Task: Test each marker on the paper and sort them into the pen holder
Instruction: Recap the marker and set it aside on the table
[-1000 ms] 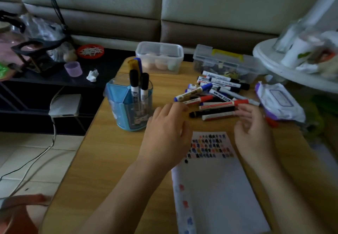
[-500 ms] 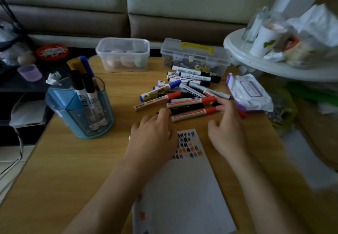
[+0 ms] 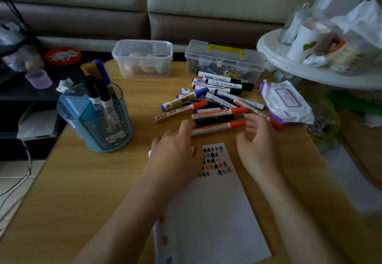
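Right at the centre, a loose heap of white-barrelled markers (image 3: 215, 100) with red, blue and black caps lies on the wooden desk (image 3: 82, 181). The nearest one, a red-capped white marker (image 3: 219, 127), sits crosswise along the heap's six o'clock edge. The left hand (image 3: 175, 152) lies palm down, fingers loosely spread, its fingertips at that marker's white end; whether they touch it is hard to tell. The right hand (image 3: 258, 144) hovers at the red cap end, fingers curled and parted, pinching nothing.

Below both hands, at six o'clock, lies the white sheet of paper (image 3: 210, 218), with rows of small black, blue and red test scribbles along its top edge, partly covered by the left hand, and a few red and blue blots down its left margin.

Out at nine o'clock from the heap stands the round blue plastic pen holder (image 3: 97, 123) with clear walls, carrying two black-capped markers, a blue-capped one and a yellow-capped one, all upright or leaning.

At twelve o'clock, a clear plastic lidded tub (image 3: 142, 57) holding rounded pale objects sits beside a clear case with a yellow handle (image 3: 225, 61). At three o'clock, touching the heap's edge, a purple-trimmed pack of wet wipes (image 3: 287, 102). Beyond it, a cluttered white round side table (image 3: 289, 65).
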